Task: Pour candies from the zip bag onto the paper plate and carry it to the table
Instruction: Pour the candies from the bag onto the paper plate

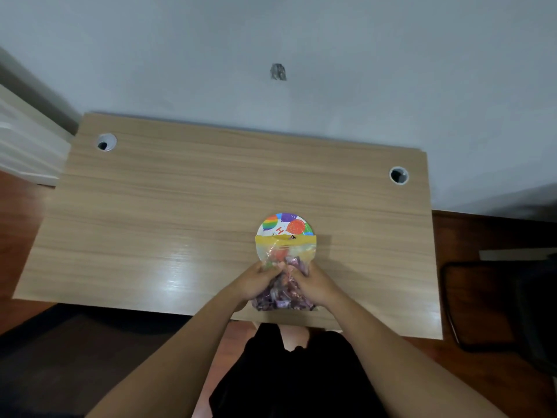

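A clear zip bag (284,251) with a yellow top strip holds several purple-wrapped candies (281,298). My left hand (259,282) and my right hand (312,285) both grip the bag's lower half, one on each side. The bag's yellow end points away from me and lies over the near half of a round paper plate (284,223) printed with coloured balloons. The plate rests on the wooden desk (180,206), near its front edge. Only the plate's far half shows, and no candies lie on it.
Two round cable holes sit in the desk, one at the far left (106,142) and one at the far right (398,175). A grey wall rises behind the desk. A dark chair (497,306) stands on the floor at the right.
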